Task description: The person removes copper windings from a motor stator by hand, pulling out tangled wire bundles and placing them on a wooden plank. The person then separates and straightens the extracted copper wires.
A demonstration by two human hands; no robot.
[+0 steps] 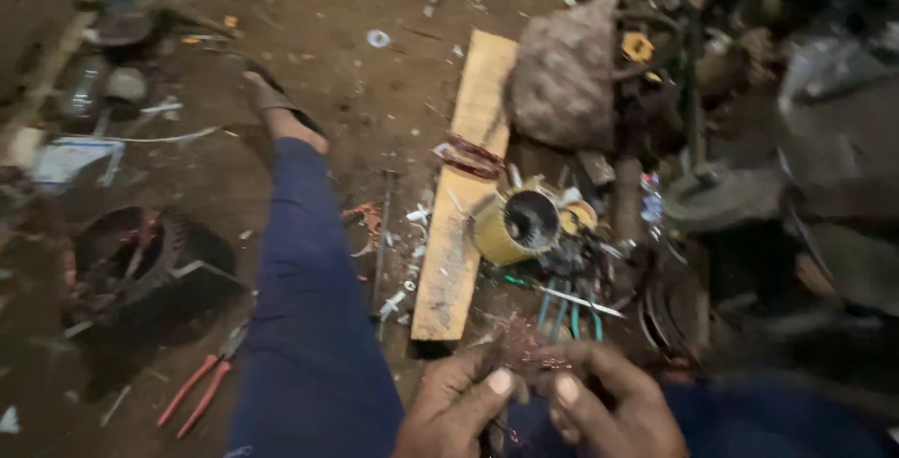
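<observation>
Below, both hands (538, 402) pinching copper wire (529, 344).

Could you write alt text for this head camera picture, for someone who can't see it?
Two bare hands, left hand and right hand, pinch a tangle of thin copper wire above a dirt floor. Ahead lie a wooden plank and a yellow motor stator.

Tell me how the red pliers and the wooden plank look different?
The pliers are small and thin, with red handles; the plank is long, wide and pale yellow-brown. The pliers lie left of the person's blue trouser leg, the plank to its right. The plank has reddish wire loops lying across it; nothing rests on the pliers. Both lie flat on the dirt floor.
</observation>
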